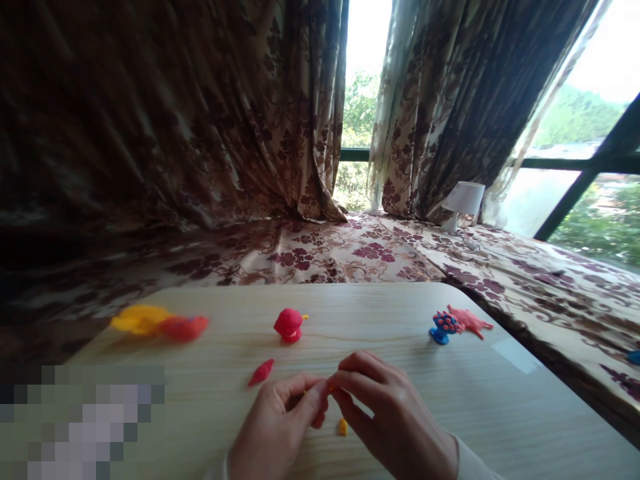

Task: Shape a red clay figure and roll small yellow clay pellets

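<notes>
Head view: left hand (280,423) and right hand (393,410) meet, fingers pinching a mostly hidden orange bit (331,389) over the table (360,310); yellow lump (343,427) between them, red piece (261,373) beyond, blue model (444,327) toward the far right corner!

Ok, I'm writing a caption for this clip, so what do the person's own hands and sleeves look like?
Both the left hand and the right hand are bare, without gloves. No rings show on the visible fingers. The right sleeve is pale, greyish-white and plain where visible, ending at the wrist; only a sliver of a similarly pale left sleeve shows.
</notes>
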Demonstrator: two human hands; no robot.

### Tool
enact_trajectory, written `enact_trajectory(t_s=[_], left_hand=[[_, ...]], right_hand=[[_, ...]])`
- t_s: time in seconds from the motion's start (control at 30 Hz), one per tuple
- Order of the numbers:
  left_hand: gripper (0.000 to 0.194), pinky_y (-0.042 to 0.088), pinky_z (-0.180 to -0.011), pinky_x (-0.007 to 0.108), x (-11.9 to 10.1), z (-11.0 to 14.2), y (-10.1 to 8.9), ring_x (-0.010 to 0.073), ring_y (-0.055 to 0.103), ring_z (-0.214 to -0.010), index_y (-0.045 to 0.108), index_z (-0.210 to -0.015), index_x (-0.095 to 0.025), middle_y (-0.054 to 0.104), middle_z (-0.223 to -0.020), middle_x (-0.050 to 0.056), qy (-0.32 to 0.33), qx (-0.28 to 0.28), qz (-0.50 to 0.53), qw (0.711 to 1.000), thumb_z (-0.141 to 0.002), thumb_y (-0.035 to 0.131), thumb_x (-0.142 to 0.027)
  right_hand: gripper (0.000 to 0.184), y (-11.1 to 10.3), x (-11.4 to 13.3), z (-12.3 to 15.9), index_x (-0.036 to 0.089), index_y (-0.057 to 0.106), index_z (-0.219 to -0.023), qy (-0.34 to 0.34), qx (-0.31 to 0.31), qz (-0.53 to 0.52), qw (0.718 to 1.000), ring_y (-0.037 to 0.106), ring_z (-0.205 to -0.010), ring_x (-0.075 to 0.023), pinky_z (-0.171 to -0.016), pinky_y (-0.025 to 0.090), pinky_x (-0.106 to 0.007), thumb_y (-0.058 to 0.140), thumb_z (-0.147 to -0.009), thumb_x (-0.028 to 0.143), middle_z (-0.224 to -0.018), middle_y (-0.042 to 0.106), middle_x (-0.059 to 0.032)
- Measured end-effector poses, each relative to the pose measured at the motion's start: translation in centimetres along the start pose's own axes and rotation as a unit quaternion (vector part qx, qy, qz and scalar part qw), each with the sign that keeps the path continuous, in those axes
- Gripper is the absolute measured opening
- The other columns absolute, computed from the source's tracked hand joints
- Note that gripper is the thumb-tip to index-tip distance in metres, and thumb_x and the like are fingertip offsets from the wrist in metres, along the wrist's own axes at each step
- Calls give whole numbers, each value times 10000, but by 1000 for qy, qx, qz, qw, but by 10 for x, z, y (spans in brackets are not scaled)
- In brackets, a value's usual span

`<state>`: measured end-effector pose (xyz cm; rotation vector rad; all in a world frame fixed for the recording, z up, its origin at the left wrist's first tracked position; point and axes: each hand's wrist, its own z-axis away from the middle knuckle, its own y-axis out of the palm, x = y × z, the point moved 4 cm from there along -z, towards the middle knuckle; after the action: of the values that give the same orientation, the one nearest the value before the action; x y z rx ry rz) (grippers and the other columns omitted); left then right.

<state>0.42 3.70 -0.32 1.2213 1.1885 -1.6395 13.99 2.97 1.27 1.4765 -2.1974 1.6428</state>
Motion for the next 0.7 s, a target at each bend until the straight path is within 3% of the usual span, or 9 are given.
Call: enact_trajectory(t_s=[0.37,0.57,0.7], left_hand=[[352,383,-590,248,4,2,1,138,461,-595,490,-533,-185,471,-560,-22,-3,5,-11,1000,-787,483,-429],[267,379,-570,229,3,2,1,124,455,-577,621,-616,-158,480,-550,-29,-6,-13,7,1000,-753,545,-374],[224,385,-563,222,5,2,-1,118,470,-572,657,-624,-156,517,-548,-25,-7,-57,40,998,-727,581,-340]], right_hand=[[160,2,5,-2,190,570,-768,-15,-37,10,999,517,-698,-130,-630,399,-228,488,-818,61,-747,572,-15],[184,2,3,-1,182,532,-706,18,-74,-40,996,505,-631,-104,-591,386,-205,509,-720,0,-688,539,11],[149,-2,-10,-1,183,531,-717,55,-94,-46,993,505,-623,-107,-589,390,-212,514,-767,44,-683,523,15]])
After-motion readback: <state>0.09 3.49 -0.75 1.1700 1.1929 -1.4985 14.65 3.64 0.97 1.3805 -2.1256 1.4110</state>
